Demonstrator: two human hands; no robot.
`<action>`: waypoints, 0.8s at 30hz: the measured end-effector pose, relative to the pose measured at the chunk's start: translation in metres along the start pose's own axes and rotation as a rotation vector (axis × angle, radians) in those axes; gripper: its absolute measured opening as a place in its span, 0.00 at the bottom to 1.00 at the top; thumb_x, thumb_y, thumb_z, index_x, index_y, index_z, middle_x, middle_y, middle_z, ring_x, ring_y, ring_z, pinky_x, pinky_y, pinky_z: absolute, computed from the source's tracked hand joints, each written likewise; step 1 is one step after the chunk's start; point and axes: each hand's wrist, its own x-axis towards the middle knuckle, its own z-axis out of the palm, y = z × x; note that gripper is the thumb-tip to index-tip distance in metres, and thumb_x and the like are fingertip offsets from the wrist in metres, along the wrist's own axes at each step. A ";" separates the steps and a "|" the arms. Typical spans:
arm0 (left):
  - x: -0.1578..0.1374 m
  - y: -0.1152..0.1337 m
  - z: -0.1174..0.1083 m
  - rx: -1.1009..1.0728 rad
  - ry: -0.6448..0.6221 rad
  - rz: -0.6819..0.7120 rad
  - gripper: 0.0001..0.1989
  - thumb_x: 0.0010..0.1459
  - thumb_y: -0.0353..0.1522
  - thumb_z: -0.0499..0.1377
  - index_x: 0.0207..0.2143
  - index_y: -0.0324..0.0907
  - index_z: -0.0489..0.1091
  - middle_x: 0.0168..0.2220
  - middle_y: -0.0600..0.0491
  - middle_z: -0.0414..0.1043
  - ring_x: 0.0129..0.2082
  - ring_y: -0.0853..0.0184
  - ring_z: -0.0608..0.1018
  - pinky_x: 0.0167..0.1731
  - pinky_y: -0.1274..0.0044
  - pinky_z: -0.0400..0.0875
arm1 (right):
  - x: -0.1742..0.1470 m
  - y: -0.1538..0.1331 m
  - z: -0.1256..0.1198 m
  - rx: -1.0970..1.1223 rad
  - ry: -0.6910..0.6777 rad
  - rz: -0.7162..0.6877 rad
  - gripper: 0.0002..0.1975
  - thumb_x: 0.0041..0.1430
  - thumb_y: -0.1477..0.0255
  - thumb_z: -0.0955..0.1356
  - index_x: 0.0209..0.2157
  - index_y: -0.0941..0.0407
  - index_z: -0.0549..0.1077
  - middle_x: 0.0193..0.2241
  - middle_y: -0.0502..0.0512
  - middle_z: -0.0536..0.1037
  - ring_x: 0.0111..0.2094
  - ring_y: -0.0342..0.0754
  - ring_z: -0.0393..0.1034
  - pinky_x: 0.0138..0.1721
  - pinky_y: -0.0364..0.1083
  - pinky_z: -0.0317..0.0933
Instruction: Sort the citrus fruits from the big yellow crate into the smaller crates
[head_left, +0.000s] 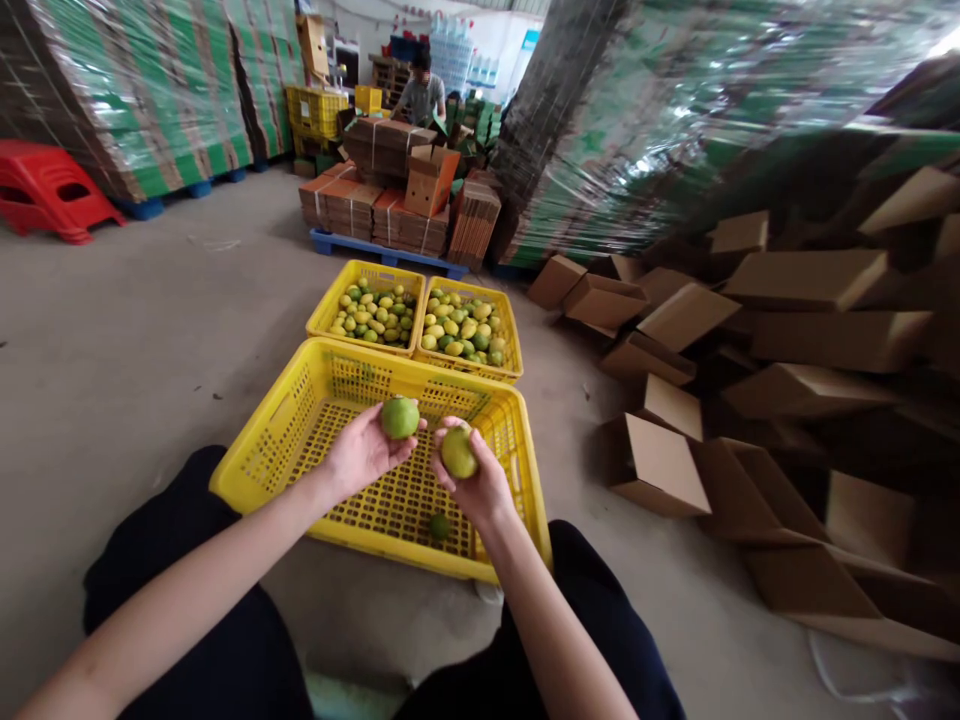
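Head view. Left hand (360, 455): palm up, fingers cradling one green fruit (400, 417). Right hand (486, 488): clasped on one yellow-green fruit (459, 453). Hands near each other, both above the near crate (281, 415), yellow, slatted, on the floor (172, 350). Inside it: one small fruit (439, 527), at the near side. Beyond: two far crates (324, 312), yellow, side by side, filled with mixed green and yellow fruit. Right: heaped cardboard boxes (666, 465). Far left: red stool (56, 190). Background: flattened cartons on a blue pallet (388, 251); one person (426, 95) behind.

The left hand (366, 452) is cradling palm-up, lower fingers (399, 455) extending; the right hand (484, 488) is gripping, its partly hidden fingers apparently curling.
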 end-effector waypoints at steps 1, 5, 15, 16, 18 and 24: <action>-0.001 0.000 0.001 -0.001 -0.027 0.009 0.18 0.58 0.37 0.61 0.48 0.36 0.70 0.37 0.46 0.77 0.28 0.69 0.77 0.26 0.79 0.73 | 0.002 0.001 -0.001 0.017 0.041 0.022 0.19 0.47 0.58 0.77 0.34 0.56 0.75 0.25 0.50 0.79 0.17 0.41 0.67 0.14 0.38 0.55; -0.001 0.000 -0.001 0.098 -0.098 0.104 0.20 0.46 0.35 0.71 0.41 0.39 0.71 0.35 0.52 0.76 0.21 0.78 0.71 0.18 0.85 0.62 | 0.008 -0.003 -0.002 0.084 0.177 0.128 0.17 0.58 0.56 0.71 0.30 0.57 0.74 0.24 0.53 0.79 0.20 0.43 0.71 0.18 0.38 0.62; -0.005 -0.047 -0.025 0.343 -0.147 -0.142 0.31 0.44 0.44 0.74 0.46 0.38 0.70 0.39 0.47 0.76 0.33 0.68 0.79 0.36 0.77 0.72 | -0.004 -0.023 -0.007 0.289 0.402 0.090 0.15 0.64 0.62 0.63 0.34 0.58 0.73 0.22 0.53 0.78 0.15 0.40 0.65 0.13 0.37 0.60; -0.006 -0.047 -0.025 0.304 -0.159 -0.149 0.30 0.47 0.43 0.72 0.48 0.38 0.69 0.40 0.46 0.77 0.35 0.65 0.80 0.39 0.76 0.73 | -0.005 -0.023 -0.006 0.292 0.393 0.077 0.15 0.64 0.61 0.63 0.33 0.58 0.73 0.22 0.53 0.78 0.15 0.41 0.66 0.14 0.38 0.60; -0.009 -0.041 -0.022 0.242 -0.171 -0.155 0.25 0.55 0.41 0.68 0.51 0.39 0.68 0.41 0.45 0.77 0.38 0.63 0.81 0.40 0.75 0.74 | -0.008 -0.022 -0.004 0.291 0.363 0.061 0.15 0.63 0.61 0.63 0.33 0.57 0.72 0.22 0.53 0.77 0.17 0.42 0.68 0.13 0.38 0.60; -0.019 -0.035 -0.015 0.419 -0.256 -0.132 0.19 0.55 0.44 0.65 0.45 0.43 0.73 0.39 0.50 0.79 0.31 0.68 0.79 0.31 0.79 0.71 | -0.008 -0.022 -0.006 0.316 0.331 0.067 0.07 0.59 0.67 0.66 0.32 0.56 0.70 0.22 0.49 0.76 0.18 0.41 0.67 0.14 0.37 0.59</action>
